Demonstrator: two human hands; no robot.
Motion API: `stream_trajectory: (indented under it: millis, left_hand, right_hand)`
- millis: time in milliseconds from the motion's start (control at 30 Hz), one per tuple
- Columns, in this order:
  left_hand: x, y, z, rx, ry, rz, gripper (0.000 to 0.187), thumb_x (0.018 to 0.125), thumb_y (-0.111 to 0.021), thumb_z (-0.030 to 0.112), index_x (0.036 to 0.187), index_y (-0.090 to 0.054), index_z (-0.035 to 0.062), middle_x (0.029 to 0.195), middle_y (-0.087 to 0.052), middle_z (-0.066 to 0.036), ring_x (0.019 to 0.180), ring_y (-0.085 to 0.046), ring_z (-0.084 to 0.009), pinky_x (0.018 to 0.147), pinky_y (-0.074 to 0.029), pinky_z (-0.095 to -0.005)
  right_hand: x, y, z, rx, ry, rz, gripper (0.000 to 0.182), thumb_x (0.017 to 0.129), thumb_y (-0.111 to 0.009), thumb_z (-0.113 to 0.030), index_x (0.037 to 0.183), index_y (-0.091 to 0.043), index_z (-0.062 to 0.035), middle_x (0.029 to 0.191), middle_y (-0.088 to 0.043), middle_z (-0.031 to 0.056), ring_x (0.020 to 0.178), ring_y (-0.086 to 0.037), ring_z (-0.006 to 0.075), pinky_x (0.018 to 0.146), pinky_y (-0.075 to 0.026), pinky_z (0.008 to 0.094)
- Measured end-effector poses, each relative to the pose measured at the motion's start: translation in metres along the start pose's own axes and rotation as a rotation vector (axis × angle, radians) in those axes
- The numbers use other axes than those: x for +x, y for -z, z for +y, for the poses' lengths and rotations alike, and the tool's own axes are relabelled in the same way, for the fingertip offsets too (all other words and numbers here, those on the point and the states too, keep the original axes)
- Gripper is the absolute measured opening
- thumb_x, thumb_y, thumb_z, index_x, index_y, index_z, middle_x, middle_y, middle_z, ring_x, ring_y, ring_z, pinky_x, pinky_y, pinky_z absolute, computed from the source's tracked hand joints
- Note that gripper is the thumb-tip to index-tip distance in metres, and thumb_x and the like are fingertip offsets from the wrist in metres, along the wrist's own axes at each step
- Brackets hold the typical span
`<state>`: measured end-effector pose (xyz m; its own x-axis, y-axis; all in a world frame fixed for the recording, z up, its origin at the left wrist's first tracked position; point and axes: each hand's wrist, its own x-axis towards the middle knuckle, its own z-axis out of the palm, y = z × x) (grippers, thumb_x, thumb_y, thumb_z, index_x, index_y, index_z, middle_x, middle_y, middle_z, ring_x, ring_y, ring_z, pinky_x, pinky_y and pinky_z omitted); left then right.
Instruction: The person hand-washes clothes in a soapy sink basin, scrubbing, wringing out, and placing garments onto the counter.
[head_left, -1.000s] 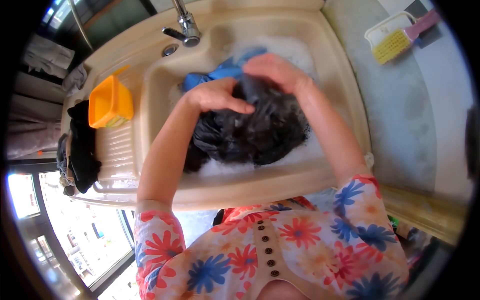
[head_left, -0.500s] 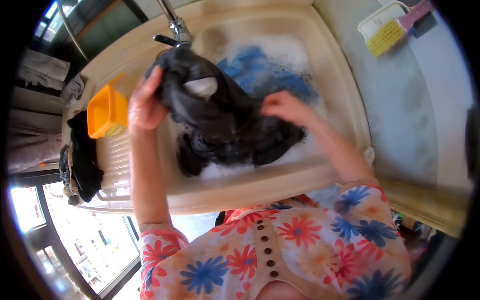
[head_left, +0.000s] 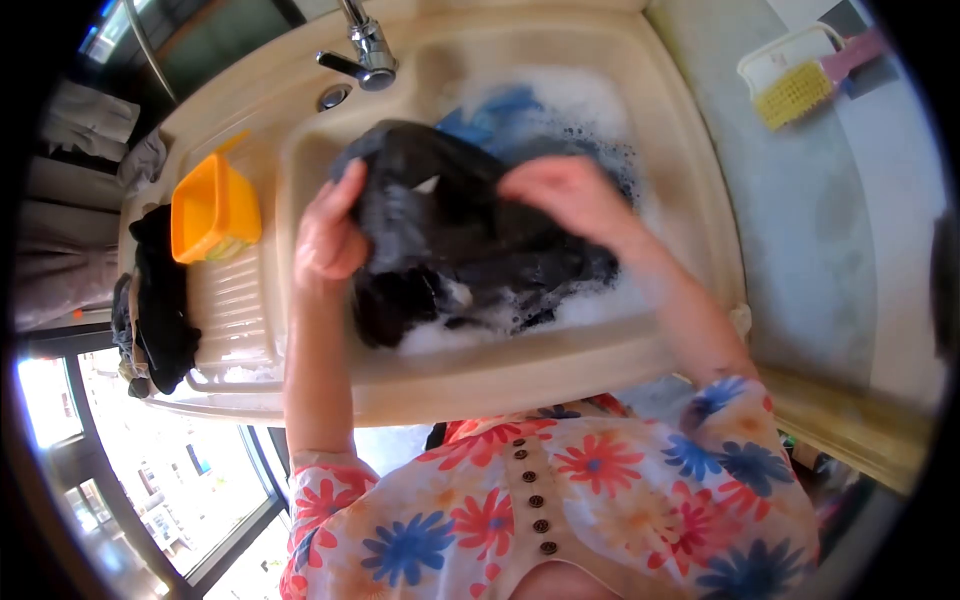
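A wet dark garment (head_left: 440, 215) is bunched up over the sink (head_left: 680, 180), its lower part lying in soapy water. My left hand (head_left: 333, 228) is closed on its left edge, thumb uppermost. At the garment's upper right, my right hand (head_left: 568, 200) pinches the fabric; its fingers are slightly blurred. A small whitish patch shows on the dark cloth between the hands. Behind the garment, a blue cloth (head_left: 495, 115) lies partly under white suds (head_left: 580, 95).
A chrome faucet (head_left: 368, 55) stands at the back of the sink. To the left are a yellow-orange container (head_left: 213, 210) and dark clothes (head_left: 165, 310) on the ribbed drainboard (head_left: 232, 310). A yellow-bristled brush (head_left: 800, 90) lies on the right-hand ledge.
My left hand has moved right and slightly down with the garment, which is now lower and more spread. My right hand has shifted slightly left. The white patch appears smaller.
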<state>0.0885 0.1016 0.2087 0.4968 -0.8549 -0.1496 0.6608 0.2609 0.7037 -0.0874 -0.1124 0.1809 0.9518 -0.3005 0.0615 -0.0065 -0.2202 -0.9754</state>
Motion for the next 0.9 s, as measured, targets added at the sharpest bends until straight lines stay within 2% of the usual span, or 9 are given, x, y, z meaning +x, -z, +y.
stream_trajectory:
  millis: [67,267,300,400,567,733,767,833,900]
  left_hand:
    - [0.007,-0.045,-0.003,0.057,0.032,-0.030,0.033,0.087,-0.055,0.019,0.112,-0.051,-0.0012,0.103,-0.060,-0.012,0.090,-0.060,-0.0220,0.081,-0.049,-0.0343]
    - [-0.006,-0.126,-0.055,0.016,0.308,-0.321,0.033,0.083,-0.062,0.024,0.108,-0.057,0.0030,0.094,-0.061,-0.002,0.080,-0.058,-0.0124,0.071,-0.048,-0.0244]
    - [-0.004,-0.125,-0.066,-0.109,0.441,-0.382,0.035,0.083,-0.062,0.018,0.113,-0.054,0.0018,0.106,-0.060,-0.007,0.096,-0.057,-0.0176,0.084,-0.046,-0.0305]
    - [-0.006,-0.128,-0.082,-0.230,0.434,-0.421,0.034,0.085,-0.059,0.017,0.114,-0.053,0.0006,0.107,-0.060,-0.007,0.098,-0.057,-0.0176,0.086,-0.044,-0.0313]
    - [-0.012,-0.118,-0.060,-0.237,0.204,-0.341,0.034,0.083,-0.058,0.015,0.113,-0.053,-0.0004,0.107,-0.060,-0.011,0.098,-0.057,-0.0198,0.087,-0.044,-0.0339]
    - [-0.022,-0.045,0.015,-0.083,-0.052,-0.145,0.036,0.083,-0.060,0.020,0.111,-0.052,-0.0025,0.104,-0.060,-0.012,0.092,-0.060,-0.0226,0.083,-0.048,-0.0341]
    - [-0.029,-0.027,0.026,-0.056,-0.118,-0.072,0.036,0.084,-0.058,0.020,0.112,-0.051,-0.0024,0.107,-0.059,-0.013,0.095,-0.059,-0.0230,0.086,-0.047,-0.0350]
    - [-0.042,0.002,0.045,-0.040,-0.188,0.060,0.035,0.087,-0.054,0.020,0.114,-0.050,-0.0024,0.109,-0.058,-0.013,0.100,-0.056,-0.0233,0.090,-0.043,-0.0363]
    - [-0.056,0.021,0.055,-0.021,-0.212,0.139,0.035,0.088,-0.052,0.019,0.115,-0.050,-0.0024,0.111,-0.057,-0.013,0.103,-0.055,-0.0233,0.092,-0.042,-0.0366]
  right_hand:
    - [0.020,-0.050,-0.014,-0.326,-0.156,-0.366,0.016,0.081,-0.055,-0.013,0.087,-0.063,-0.0005,0.080,-0.066,0.0101,0.076,-0.061,0.0210,0.076,-0.047,0.0317]
    - [0.043,-0.042,0.065,-0.634,-0.194,-0.223,0.020,0.081,-0.057,-0.014,0.096,-0.060,-0.0008,0.092,-0.061,0.0088,0.084,-0.057,0.0187,0.081,-0.045,0.0302]
    - [0.038,-0.030,0.068,-0.620,-0.212,-0.200,0.021,0.081,-0.057,-0.014,0.097,-0.059,-0.0009,0.094,-0.061,0.0086,0.086,-0.057,0.0183,0.082,-0.044,0.0299]
    - [0.029,-0.003,0.080,-0.573,-0.285,-0.125,0.024,0.081,-0.058,-0.014,0.102,-0.057,-0.0011,0.100,-0.058,0.0080,0.090,-0.055,0.0172,0.084,-0.043,0.0292]
    - [0.023,0.010,0.084,-0.218,-0.381,-0.037,0.031,0.081,-0.059,-0.014,0.109,-0.054,-0.0014,0.110,-0.055,0.0069,0.097,-0.051,0.0153,0.088,-0.041,0.0279]
    - [0.011,-0.002,0.029,0.774,-0.512,-0.218,0.038,0.082,-0.061,-0.015,0.117,-0.051,-0.0017,0.120,-0.051,0.0059,0.104,-0.048,0.0134,0.092,-0.039,0.0267]
    - [0.004,0.007,0.008,0.392,-0.230,-0.267,0.043,0.077,-0.062,-0.010,0.117,-0.050,-0.0011,0.118,-0.052,0.0087,0.104,-0.049,0.0144,0.090,-0.041,0.0269]
    - [-0.015,0.055,-0.028,0.369,-0.397,-0.149,0.046,0.072,-0.059,-0.003,0.117,-0.050,-0.0021,0.111,-0.056,0.0089,0.102,-0.050,0.0162,0.087,-0.043,0.0295]
    - [-0.038,0.078,-0.044,0.591,-0.170,0.265,0.032,0.068,-0.054,0.000,0.100,-0.055,-0.0029,0.092,-0.057,0.0065,0.091,-0.054,0.0183,0.082,-0.044,0.0328]
